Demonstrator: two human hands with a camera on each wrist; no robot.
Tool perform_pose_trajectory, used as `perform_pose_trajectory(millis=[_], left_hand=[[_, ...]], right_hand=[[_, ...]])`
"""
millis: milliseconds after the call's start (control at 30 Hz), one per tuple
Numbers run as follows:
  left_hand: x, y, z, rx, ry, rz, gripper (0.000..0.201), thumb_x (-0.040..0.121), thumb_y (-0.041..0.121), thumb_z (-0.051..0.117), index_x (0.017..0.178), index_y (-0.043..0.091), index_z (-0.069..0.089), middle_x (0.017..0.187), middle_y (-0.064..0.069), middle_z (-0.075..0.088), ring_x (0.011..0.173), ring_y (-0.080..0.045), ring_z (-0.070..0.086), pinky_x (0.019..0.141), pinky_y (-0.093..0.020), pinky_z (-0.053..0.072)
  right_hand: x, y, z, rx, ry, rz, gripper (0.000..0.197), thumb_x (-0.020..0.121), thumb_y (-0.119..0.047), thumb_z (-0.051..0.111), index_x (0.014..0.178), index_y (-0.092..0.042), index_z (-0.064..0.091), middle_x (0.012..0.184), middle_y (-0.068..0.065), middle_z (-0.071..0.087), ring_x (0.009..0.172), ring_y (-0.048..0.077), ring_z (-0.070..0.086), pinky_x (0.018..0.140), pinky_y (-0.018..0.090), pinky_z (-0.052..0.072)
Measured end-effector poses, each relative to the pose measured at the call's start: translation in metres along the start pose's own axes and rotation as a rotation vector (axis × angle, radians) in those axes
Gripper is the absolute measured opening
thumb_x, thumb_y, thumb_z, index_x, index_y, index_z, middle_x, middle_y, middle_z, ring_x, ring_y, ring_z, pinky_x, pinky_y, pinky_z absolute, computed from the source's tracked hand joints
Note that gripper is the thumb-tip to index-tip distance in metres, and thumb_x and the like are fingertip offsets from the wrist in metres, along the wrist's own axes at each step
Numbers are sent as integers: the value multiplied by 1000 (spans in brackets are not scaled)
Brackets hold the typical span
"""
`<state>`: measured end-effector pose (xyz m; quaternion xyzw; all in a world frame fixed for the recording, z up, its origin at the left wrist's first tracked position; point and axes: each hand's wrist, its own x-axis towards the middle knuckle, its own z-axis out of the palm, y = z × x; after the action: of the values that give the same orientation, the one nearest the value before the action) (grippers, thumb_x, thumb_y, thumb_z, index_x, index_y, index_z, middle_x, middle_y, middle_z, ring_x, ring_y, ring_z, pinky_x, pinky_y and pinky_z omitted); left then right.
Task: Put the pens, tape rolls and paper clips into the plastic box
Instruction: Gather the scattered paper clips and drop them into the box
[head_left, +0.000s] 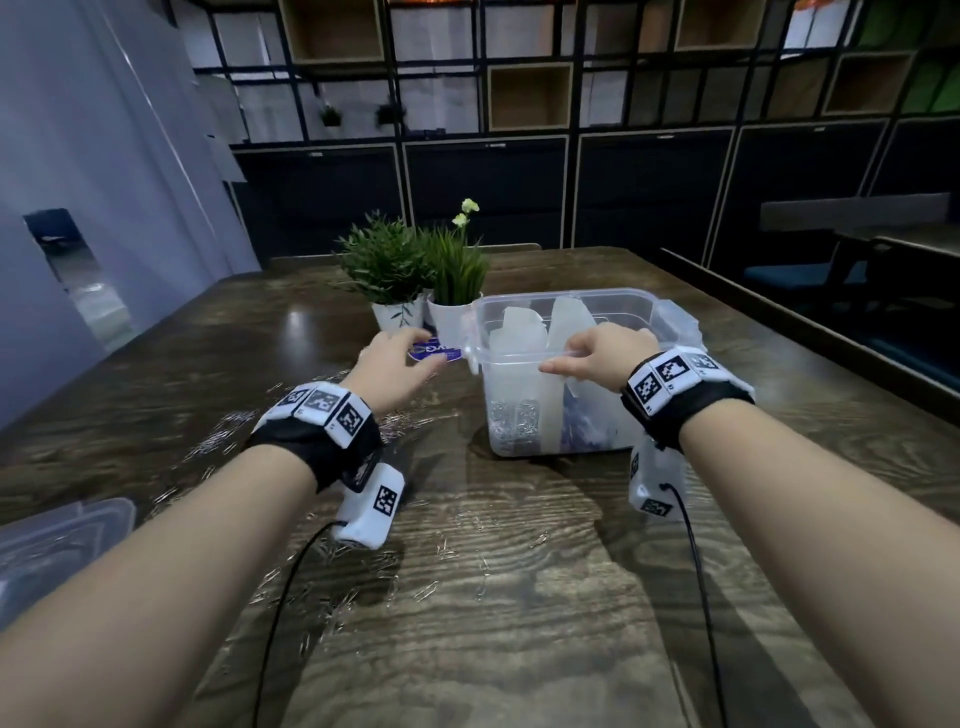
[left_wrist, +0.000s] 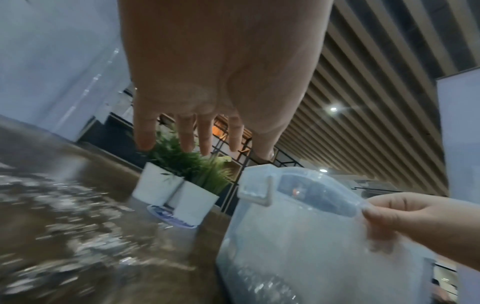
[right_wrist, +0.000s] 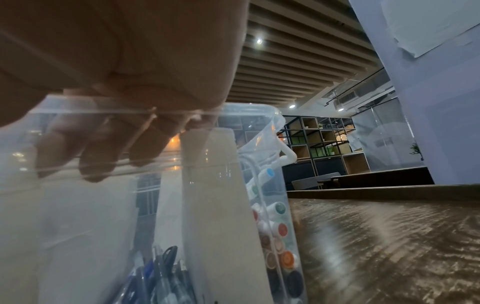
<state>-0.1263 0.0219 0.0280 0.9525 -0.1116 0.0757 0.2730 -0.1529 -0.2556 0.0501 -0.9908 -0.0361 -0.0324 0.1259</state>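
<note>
A clear plastic box (head_left: 561, 299) stands on the wooden table, split by white dividers. Paper clips (head_left: 514, 421) lie in its left section; pens (right_wrist: 161, 273) and markers (right_wrist: 283, 257) fill other sections. My right hand (head_left: 597, 353) grips the box's near rim, fingers (right_wrist: 103, 148) curled inside the wall. A tape roll (head_left: 441, 351) with a blue label lies flat just left of the box, in front of the pots. My left hand (head_left: 410, 353) hovers over it with fingers (left_wrist: 205, 135) spread and straight, holding nothing. More paper clips (head_left: 223, 436) are scattered across the table.
Two white pots of green plants (head_left: 405, 270) stand right behind the tape roll. A clear lid (head_left: 57, 545) lies at the table's near left edge. Wrist-camera cables trail over the table near me. A bench runs along the right side.
</note>
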Motion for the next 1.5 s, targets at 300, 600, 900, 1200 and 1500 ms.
perform_pose_trajectory(millis=[300,600,900,1200,1500], left_hand=[[-97,-82,5,164,-537,-301,99,50,61,84,134,28,44,137,3,47,122,-16,49,107,-36,40],[-103,-82,15,162,-474,-231,62,56,39,90,110,29,60,123,3,50,116,-18,50,95,-29,42],[-99,-84,18,124,-396,-230,24,75,23,81,96,16,72,86,3,65,82,-9,58,68,-18,43],[-95,-80,20,167,-401,-290,28,79,26,77,102,12,71,106,2,70,91,-10,60,81,-23,45],[-98,-72,18,288,-456,-274,37,92,32,60,123,13,63,128,-2,62,120,-18,56,102,-27,42]], right_hand=[[-9,-51,11,-51,21,-25,68,82,-74,49,129,-26,54,127,-2,62,123,23,52,107,44,26],[-60,-80,29,54,193,-213,58,64,-61,78,109,-29,59,101,-7,53,99,16,49,80,30,38],[-77,-97,110,-62,-447,-202,86,66,-41,87,141,-25,48,138,1,50,126,22,49,105,34,42],[-72,-101,107,-70,-363,-230,30,82,-14,75,112,-20,74,113,0,68,92,15,61,73,18,40],[-61,-104,111,-120,-326,-172,20,87,-20,66,106,-17,73,106,4,71,102,21,66,80,22,48]])
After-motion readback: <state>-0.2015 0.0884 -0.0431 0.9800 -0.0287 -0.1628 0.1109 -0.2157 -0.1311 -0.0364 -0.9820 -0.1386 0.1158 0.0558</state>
